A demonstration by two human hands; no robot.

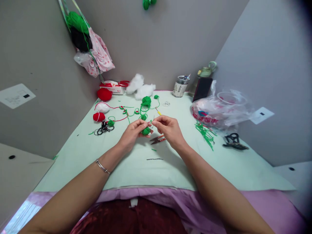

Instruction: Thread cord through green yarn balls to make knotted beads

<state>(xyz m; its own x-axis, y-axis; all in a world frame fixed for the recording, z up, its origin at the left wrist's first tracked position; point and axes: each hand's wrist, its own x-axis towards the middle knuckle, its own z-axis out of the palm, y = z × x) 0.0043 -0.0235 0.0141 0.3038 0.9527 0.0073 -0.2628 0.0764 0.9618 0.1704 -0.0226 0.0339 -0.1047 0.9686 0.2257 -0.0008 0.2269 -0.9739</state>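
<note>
Pale-green smooth tabletop lies beneath the left hand, which cradles a round green yarn ball; the right hand pinches something thin above it. Probably light, squashy: hold its sides.

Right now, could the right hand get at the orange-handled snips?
Likely yes: the snips lie close beside the right hand, nothing visible between, though it seems to pinch something thin it might first release.

Craft corner: yarn, stuffing
</note>
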